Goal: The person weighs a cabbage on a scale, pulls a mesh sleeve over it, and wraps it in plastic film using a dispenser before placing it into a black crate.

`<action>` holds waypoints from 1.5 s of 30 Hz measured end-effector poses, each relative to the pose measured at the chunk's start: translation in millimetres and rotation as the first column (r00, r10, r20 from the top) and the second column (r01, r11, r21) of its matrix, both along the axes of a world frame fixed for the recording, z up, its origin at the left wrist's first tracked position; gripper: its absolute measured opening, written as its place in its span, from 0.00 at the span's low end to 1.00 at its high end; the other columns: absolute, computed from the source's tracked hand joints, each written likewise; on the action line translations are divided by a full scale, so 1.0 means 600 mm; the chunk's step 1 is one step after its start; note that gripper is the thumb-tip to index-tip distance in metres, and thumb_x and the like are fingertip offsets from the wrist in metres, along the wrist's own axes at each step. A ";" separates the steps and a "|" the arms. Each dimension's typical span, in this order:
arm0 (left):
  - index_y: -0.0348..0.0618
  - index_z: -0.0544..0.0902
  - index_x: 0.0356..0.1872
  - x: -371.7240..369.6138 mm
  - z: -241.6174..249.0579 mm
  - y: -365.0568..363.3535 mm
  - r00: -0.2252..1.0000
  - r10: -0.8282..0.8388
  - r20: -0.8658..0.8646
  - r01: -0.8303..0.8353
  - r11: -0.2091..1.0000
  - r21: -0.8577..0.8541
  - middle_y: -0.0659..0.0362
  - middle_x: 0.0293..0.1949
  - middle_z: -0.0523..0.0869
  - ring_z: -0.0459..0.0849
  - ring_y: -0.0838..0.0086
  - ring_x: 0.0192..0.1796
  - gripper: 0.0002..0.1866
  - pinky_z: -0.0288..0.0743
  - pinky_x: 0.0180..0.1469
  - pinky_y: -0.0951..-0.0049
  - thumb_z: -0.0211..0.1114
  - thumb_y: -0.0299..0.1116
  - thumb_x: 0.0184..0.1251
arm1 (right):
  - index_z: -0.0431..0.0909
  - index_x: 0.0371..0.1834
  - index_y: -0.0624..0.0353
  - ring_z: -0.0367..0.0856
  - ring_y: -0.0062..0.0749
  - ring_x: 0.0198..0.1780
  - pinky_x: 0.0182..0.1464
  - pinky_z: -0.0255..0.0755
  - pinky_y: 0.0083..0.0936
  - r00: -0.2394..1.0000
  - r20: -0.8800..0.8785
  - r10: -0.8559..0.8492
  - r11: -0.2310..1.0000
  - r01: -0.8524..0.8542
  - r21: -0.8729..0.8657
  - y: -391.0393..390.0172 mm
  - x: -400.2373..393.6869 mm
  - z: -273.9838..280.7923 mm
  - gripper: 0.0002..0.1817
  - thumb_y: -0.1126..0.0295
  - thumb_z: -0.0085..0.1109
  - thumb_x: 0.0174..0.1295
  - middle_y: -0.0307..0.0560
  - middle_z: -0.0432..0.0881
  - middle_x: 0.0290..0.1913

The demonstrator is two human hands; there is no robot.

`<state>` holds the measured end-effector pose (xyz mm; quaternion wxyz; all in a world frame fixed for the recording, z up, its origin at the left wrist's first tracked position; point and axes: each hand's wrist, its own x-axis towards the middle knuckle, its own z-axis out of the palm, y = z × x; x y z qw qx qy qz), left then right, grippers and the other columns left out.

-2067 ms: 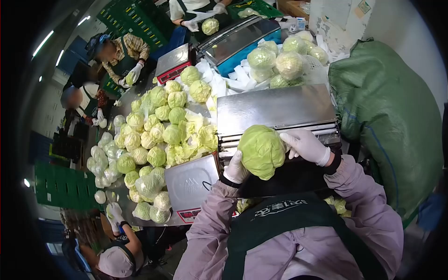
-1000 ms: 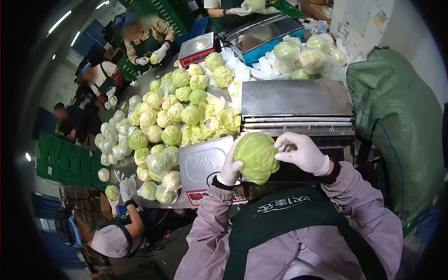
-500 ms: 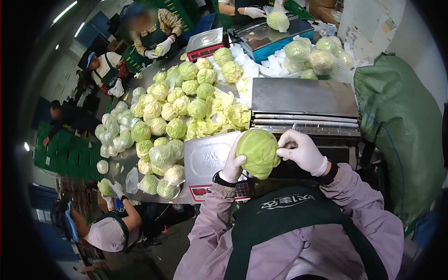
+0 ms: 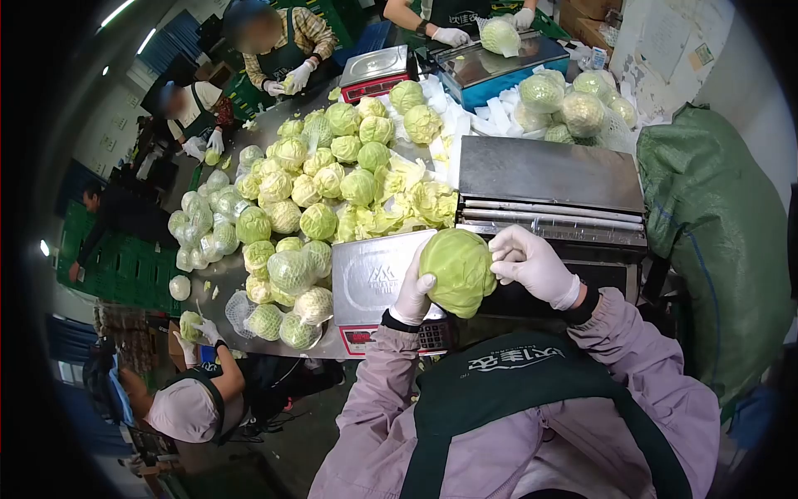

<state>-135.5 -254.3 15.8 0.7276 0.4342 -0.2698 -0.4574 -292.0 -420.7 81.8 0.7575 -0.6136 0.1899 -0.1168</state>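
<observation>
A round green cabbage point(image 4: 457, 273) is held up in front of my apron. My left hand point(image 4: 411, 293), in a white glove, is closed around its left side, with the thumb on the front. At the cabbage's right edge, my gloved right hand point(image 4: 536, 270) has curled, pinched fingers; whether they grip a leaf is hidden. Behind and below the left hand is a scale point(image 4: 370, 287) with a steel plate and a red display. A wrapping machine point(image 4: 549, 179) with a steel top and rollers stands just beyond my right hand.
Many cabbages point(image 4: 318, 222) cover the table to the left, some in net sleeves, beside loose leaves point(image 4: 407, 212). Wrapped cabbages point(image 4: 582, 114) lie at the back right. A green sack point(image 4: 715, 249) stands on the right. Co-workers point(image 4: 291, 50) handle cabbages around the table.
The view has shifted slightly. My left hand keeps hold of the cabbage, and my right fingers have moved a little at its right edge. A co-worker at the back has both hands near a netted cabbage.
</observation>
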 end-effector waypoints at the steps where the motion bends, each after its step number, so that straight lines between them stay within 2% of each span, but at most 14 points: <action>1: 0.36 0.57 0.69 0.002 0.001 0.003 1.000 0.004 0.020 -0.004 1.000 0.006 0.50 0.64 0.68 0.68 0.64 0.66 0.52 0.61 0.67 0.64 0.70 0.59 0.50 | 0.76 0.40 0.64 0.75 0.16 0.30 0.32 0.72 0.16 1.000 0.000 -0.001 1.000 0.001 -0.001 0.001 0.002 0.004 0.06 0.79 0.59 0.60 0.38 0.75 0.31; 9: 0.36 0.58 0.69 0.005 -0.001 0.020 0.999 0.007 0.035 -0.006 1.000 -0.028 0.49 0.64 0.68 0.69 0.63 0.66 0.53 0.61 0.68 0.63 0.70 0.61 0.48 | 0.76 0.39 0.64 0.76 0.18 0.33 0.35 0.74 0.17 0.989 -0.048 0.141 0.984 -0.145 -0.103 0.008 0.010 0.011 0.06 0.79 0.59 0.60 0.38 0.75 0.34; 13: 0.35 0.58 0.68 0.009 -0.012 0.028 0.999 0.024 0.025 -0.023 0.999 -0.044 0.48 0.64 0.68 0.69 0.62 0.65 0.53 0.62 0.67 0.62 0.69 0.62 0.49 | 0.75 0.44 0.63 0.75 0.17 0.36 0.40 0.72 0.16 0.989 0.125 0.078 0.908 -0.019 -0.419 0.022 0.018 -0.012 0.12 0.79 0.62 0.57 0.38 0.75 0.40; 14: 0.35 0.58 0.68 0.011 -0.014 0.030 0.999 0.032 0.024 -0.031 0.998 -0.047 0.48 0.64 0.68 0.69 0.62 0.65 0.53 0.63 0.67 0.62 0.69 0.62 0.49 | 0.75 0.47 0.62 0.74 0.16 0.36 0.41 0.71 0.16 0.994 0.080 0.071 0.952 -0.043 -0.304 0.030 0.018 -0.005 0.15 0.79 0.63 0.56 0.38 0.75 0.40; 18: 0.35 0.59 0.68 0.023 -0.025 0.043 1.000 -0.002 -0.015 0.001 0.999 -0.048 0.48 0.63 0.69 0.70 0.62 0.64 0.54 0.64 0.66 0.61 0.69 0.64 0.48 | 0.76 0.46 0.62 0.72 0.15 0.35 0.41 0.70 0.16 0.993 0.085 0.081 0.896 -0.035 -0.442 0.040 0.028 0.010 0.16 0.79 0.65 0.54 0.36 0.75 0.39; 25: 0.35 0.59 0.67 0.037 -0.024 0.053 0.999 0.015 -0.029 -0.016 0.999 -0.046 0.49 0.63 0.69 0.71 0.63 0.64 0.55 0.65 0.66 0.62 0.70 0.65 0.46 | 0.76 0.39 0.62 0.72 0.15 0.34 0.40 0.71 0.18 0.997 0.067 0.029 0.934 -0.003 -0.357 0.054 0.040 0.016 0.09 0.77 0.64 0.56 0.35 0.75 0.33; 27: 0.35 0.58 0.68 0.039 -0.022 0.056 0.999 0.004 -0.043 -0.006 0.999 -0.049 0.49 0.63 0.69 0.71 0.63 0.64 0.55 0.66 0.65 0.62 0.70 0.64 0.47 | 0.76 0.36 0.62 0.73 0.15 0.36 0.40 0.71 0.18 0.992 0.011 0.129 0.953 -0.120 -0.279 0.049 0.044 0.019 0.06 0.77 0.62 0.57 0.35 0.76 0.32; 33: 0.36 0.57 0.70 0.042 -0.026 0.054 0.985 0.009 -0.170 -0.023 0.997 -0.078 0.50 0.65 0.68 0.70 0.62 0.65 0.55 0.65 0.67 0.61 0.69 0.65 0.49 | 0.75 0.35 0.63 0.75 0.16 0.34 0.39 0.73 0.18 0.988 0.137 0.067 0.952 -0.023 -0.305 0.054 0.051 0.018 0.03 0.78 0.59 0.60 0.37 0.77 0.33; 37: 0.40 0.58 0.70 0.043 -0.024 0.059 0.967 0.001 -0.256 -0.031 0.993 -0.115 0.51 0.67 0.67 0.68 0.60 0.67 0.53 0.63 0.68 0.56 0.65 0.66 0.52 | 0.72 0.34 0.64 0.80 0.20 0.34 0.39 0.73 0.18 0.946 0.166 0.277 0.958 -0.285 0.022 0.060 0.034 0.046 0.05 0.75 0.58 0.63 0.43 0.82 0.34; 39: 0.41 0.57 0.70 0.045 -0.030 0.061 0.927 0.107 -0.361 -0.155 0.982 -0.108 0.52 0.67 0.67 0.68 0.58 0.67 0.52 0.61 0.69 0.53 0.62 0.69 0.53 | 0.75 0.41 0.63 0.80 0.23 0.40 0.43 0.74 0.21 0.803 0.089 0.589 0.808 -0.585 -0.066 0.053 0.022 0.053 0.07 0.76 0.60 0.61 0.43 0.83 0.40; 41: 0.43 0.58 0.70 0.056 -0.036 0.067 0.911 0.099 -0.399 -0.161 0.979 -0.126 0.52 0.67 0.67 0.67 0.57 0.67 0.51 0.61 0.69 0.52 0.62 0.68 0.53 | 0.77 0.46 0.60 0.79 0.25 0.47 0.47 0.73 0.24 0.759 0.048 0.649 0.742 -0.618 -0.260 0.064 0.013 0.059 0.12 0.76 0.60 0.59 0.44 0.81 0.45; 42: 0.43 0.57 0.71 0.062 -0.037 0.072 0.937 0.102 -0.334 -0.147 0.983 -0.111 0.52 0.67 0.67 0.67 0.57 0.67 0.52 0.61 0.69 0.52 0.62 0.69 0.53 | 0.77 0.50 0.57 0.77 0.27 0.51 0.49 0.72 0.26 0.777 0.117 0.619 0.615 -0.386 -0.688 0.066 0.022 0.042 0.16 0.77 0.60 0.57 0.45 0.79 0.49; 43: 0.42 0.57 0.71 0.065 -0.027 0.073 0.958 0.100 -0.268 -0.130 0.987 -0.096 0.52 0.67 0.66 0.67 0.57 0.67 0.52 0.61 0.69 0.52 0.61 0.69 0.54 | 0.77 0.51 0.58 0.77 0.25 0.48 0.46 0.73 0.24 0.837 0.125 0.532 0.590 -0.261 -0.764 0.070 0.028 0.042 0.17 0.76 0.62 0.57 0.47 0.79 0.47; 45: 0.40 0.56 0.71 0.063 -0.007 0.074 0.965 0.125 -0.230 -0.140 0.989 -0.053 0.51 0.67 0.66 0.67 0.58 0.67 0.53 0.61 0.69 0.54 0.62 0.69 0.53 | 0.76 0.54 0.59 0.78 0.23 0.44 0.45 0.74 0.21 0.975 0.007 0.224 0.899 -0.204 -0.388 0.090 0.045 0.042 0.18 0.76 0.60 0.59 0.44 0.77 0.45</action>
